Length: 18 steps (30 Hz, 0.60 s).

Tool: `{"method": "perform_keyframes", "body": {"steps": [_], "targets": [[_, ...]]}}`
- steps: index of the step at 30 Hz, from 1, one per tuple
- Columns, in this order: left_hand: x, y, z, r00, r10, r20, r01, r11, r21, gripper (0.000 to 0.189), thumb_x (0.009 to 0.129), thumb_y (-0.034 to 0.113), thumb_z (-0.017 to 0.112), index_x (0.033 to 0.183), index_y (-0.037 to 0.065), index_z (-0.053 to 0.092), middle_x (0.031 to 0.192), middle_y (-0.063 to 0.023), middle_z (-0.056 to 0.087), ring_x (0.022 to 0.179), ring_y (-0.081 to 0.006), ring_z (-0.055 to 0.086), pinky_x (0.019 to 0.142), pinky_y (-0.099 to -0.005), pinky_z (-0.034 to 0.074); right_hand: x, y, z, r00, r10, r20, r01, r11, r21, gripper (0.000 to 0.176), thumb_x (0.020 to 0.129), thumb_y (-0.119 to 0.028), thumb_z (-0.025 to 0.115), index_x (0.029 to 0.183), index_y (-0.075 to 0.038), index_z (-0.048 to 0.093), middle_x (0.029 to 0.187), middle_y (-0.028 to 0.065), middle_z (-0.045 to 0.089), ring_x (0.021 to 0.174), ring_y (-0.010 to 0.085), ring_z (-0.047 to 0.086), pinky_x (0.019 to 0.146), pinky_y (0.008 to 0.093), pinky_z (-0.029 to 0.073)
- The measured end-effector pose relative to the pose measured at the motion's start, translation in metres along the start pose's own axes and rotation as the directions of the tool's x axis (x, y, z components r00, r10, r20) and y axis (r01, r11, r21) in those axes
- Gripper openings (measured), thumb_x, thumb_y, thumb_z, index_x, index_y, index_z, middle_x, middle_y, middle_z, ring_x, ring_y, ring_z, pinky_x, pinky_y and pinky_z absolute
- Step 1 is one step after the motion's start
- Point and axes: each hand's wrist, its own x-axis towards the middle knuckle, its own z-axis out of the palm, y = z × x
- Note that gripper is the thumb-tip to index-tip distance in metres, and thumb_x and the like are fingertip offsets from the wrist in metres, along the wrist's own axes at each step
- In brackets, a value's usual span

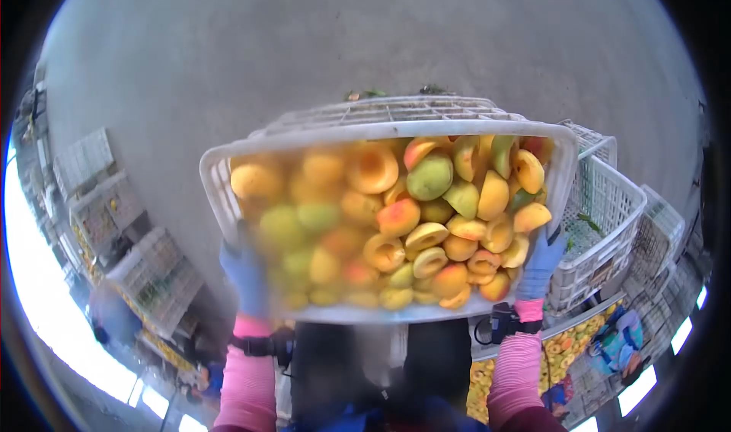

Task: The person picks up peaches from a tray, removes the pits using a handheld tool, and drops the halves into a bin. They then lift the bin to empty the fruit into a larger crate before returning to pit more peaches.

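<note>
I hold a white plastic crate with both hands, tilted toward me. It is full of halved yellow-orange and green peaches. My left hand, in a blue glove with a pink sleeve, grips the crate's left side. My right hand, gloved the same way, grips the right side. The left half of the crate is blurred by motion.
Empty white crates are stacked at the right, another white crate lies behind the held one. Crates with fruit line the left. A person in blue sits by a peach-covered surface. Grey concrete floor spreads beyond.
</note>
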Motion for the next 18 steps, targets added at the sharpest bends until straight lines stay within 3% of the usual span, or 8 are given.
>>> {"method": "perform_keyframes", "body": {"steps": [1, 2, 4, 8, 9, 13, 16, 18], "targets": [[0.004, -0.008, -0.007, 0.999, 0.031, -0.042, -0.020, 0.971, 0.240, 0.019, 0.091, 0.020, 0.061, 0.089, 0.002, 0.061, 0.073, 0.0027, 0.056, 0.062, -0.0042, 0.047, 0.053, -0.0205, 0.038, -0.008, -0.001, 0.001, 1.000, -0.022, -0.018, 0.022, 1.000, 0.008, 0.032, 0.088, -0.019, 0.058, 0.104, 0.009, 0.054, 0.085, 0.0108, 0.060, 0.076, 0.0165, 0.052, 0.071, 0.0324, 0.046], [-0.001, -0.012, -0.010, 0.999, -0.004, -0.042, 0.011, 0.987, 0.160, 0.018, 0.091, 0.020, 0.061, 0.089, 0.001, 0.061, 0.073, 0.0027, 0.056, 0.062, -0.0044, 0.047, 0.053, -0.0207, 0.038, -0.009, -0.003, 0.001, 0.997, -0.056, -0.049, 0.057, 0.998, 0.020, 0.034, 0.089, -0.020, 0.058, 0.105, 0.009, 0.053, 0.088, 0.0117, 0.061, 0.079, 0.0168, 0.053, 0.073, 0.0323, 0.046], [0.001, 0.001, 0.001, 0.998, -0.031, -0.053, 0.029, 0.999, -0.035, 0.017, 0.091, 0.018, 0.062, 0.090, 0.001, 0.062, 0.075, 0.0025, 0.057, 0.063, -0.0049, 0.048, 0.054, -0.0210, 0.039, -0.009, -0.027, -0.003, 0.992, -0.018, 0.123, 0.012, 0.999, 0.052, 0.035, 0.090, -0.020, 0.057, 0.110, 0.009, 0.053, 0.096, 0.0132, 0.061, 0.083, 0.0179, 0.054, 0.076, 0.0325, 0.045], [-0.001, 0.005, -0.003, 0.999, -0.030, 0.011, 0.031, 0.999, -0.042, 0.031, 0.091, 0.032, 0.061, 0.095, 0.001, 0.061, 0.077, 0.0010, 0.056, 0.066, -0.0059, 0.048, 0.056, -0.0232, 0.040, -0.008, -0.018, -0.006, 0.989, 0.022, 0.143, -0.045, 0.987, 0.155, 0.034, 0.090, -0.018, 0.055, 0.112, 0.007, 0.052, 0.104, 0.0137, 0.060, 0.087, 0.0188, 0.054, 0.078, 0.0318, 0.045], [0.003, -0.004, -0.004, 1.000, -0.018, 0.001, 0.019, 0.998, -0.061, 0.029, 0.091, 0.030, 0.061, 0.097, 0.001, 0.061, 0.078, 0.0020, 0.057, 0.065, -0.0047, 0.048, 0.055, -0.0217, 0.039, -0.004, -0.017, -0.011, 0.969, 0.093, 0.228, -0.129, 0.981, 0.146, 0.036, 0.089, -0.017, 0.057, 0.114, 0.008, 0.051, 0.110, 0.0161, 0.058, 0.092, 0.0195, 0.054, 0.081, 0.0314, 0.045], [0.007, -0.036, -0.015, 0.999, -0.023, 0.032, 0.027, 0.993, -0.112, 0.029, 0.091, 0.027, 0.061, 0.104, 0.001, 0.060, 0.080, 0.0026, 0.058, 0.064, -0.0050, 0.049, 0.054, -0.0221, 0.039, 0.004, -0.004, -0.011, 0.969, -0.010, 0.247, -0.026, 0.989, 0.143, 0.044, 0.086, -0.020, 0.063, 0.115, 0.010, 0.050, 0.109, 0.0160, 0.058, 0.094, 0.0192, 0.054, 0.083, 0.0306, 0.045], [-0.007, -0.022, -0.011, 0.998, -0.064, 0.023, 0.067, 0.984, -0.166, 0.028, 0.091, 0.026, 0.061, 0.106, 0.002, 0.060, 0.081, 0.0027, 0.058, 0.064, -0.0050, 0.050, 0.054, -0.0220, 0.039, 0.013, 0.006, -0.021, 0.965, 0.084, 0.249, -0.094, 0.995, 0.026, 0.046, 0.085, -0.022, 0.063, 0.116, 0.009, 0.049, 0.108, 0.0149, 0.057, 0.093, 0.0190, 0.054, 0.082, 0.0298, 0.045], [-0.017, -0.020, -0.008, 0.991, -0.124, -0.040, 0.118, 0.984, -0.134, 0.028, 0.092, 0.026, 0.060, 0.106, 0.002, 0.059, 0.080, 0.0030, 0.057, 0.063, -0.0048, 0.049, 0.053, -0.0216, 0.038, 0.007, 0.000, -0.019, 0.974, 0.039, 0.224, -0.067, 0.991, 0.115, 0.040, 0.085, -0.022, 0.063, 0.111, 0.006, 0.051, 0.103, 0.0115, 0.058, 0.088, 0.0181, 0.055, 0.078, 0.0300, 0.046]]}}
